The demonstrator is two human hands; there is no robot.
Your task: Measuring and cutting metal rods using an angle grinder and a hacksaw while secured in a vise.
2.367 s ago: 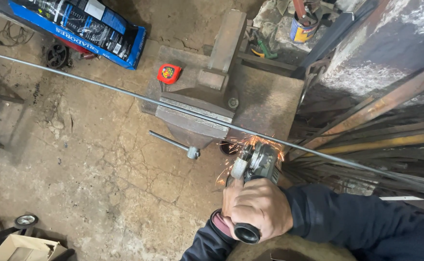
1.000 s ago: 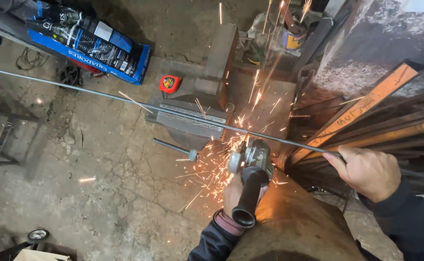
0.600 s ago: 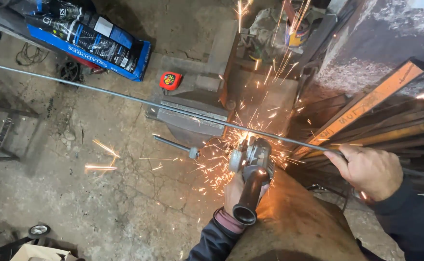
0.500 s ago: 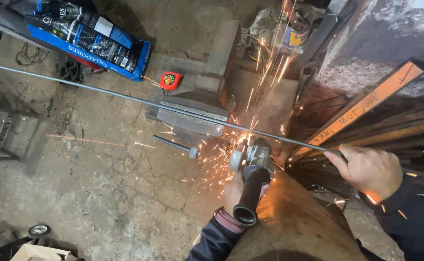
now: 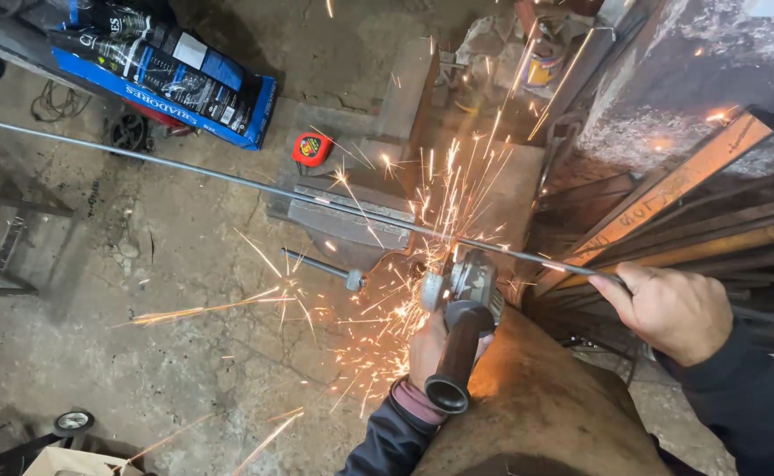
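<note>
Item: my left hand point(image 5: 428, 348), fist around angle grinder point(image 5: 459, 295). Right hand point(image 5: 672, 310), at three o'clock, clamped on thin steel rod point(image 5: 255, 187). Rod's long axis runs toward ten o'clock, across the vise point(image 5: 352, 220); left hand nearer the sparking cut.

1 long steel rod point(image 5: 228, 178), 1 angle grinder point(image 5: 462, 291), 1 bench vise point(image 5: 352, 220), 1 red tape measure point(image 5: 311, 149), 2 hands, left hand point(image 5: 435, 348), right hand point(image 5: 669, 310)

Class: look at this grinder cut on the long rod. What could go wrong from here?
1. Sparks spray over the bare left hand gripping the grinder: burns seem likely.
2. The right hand steadies the rod near the cut; the rod could jerk or run hot.
</note>
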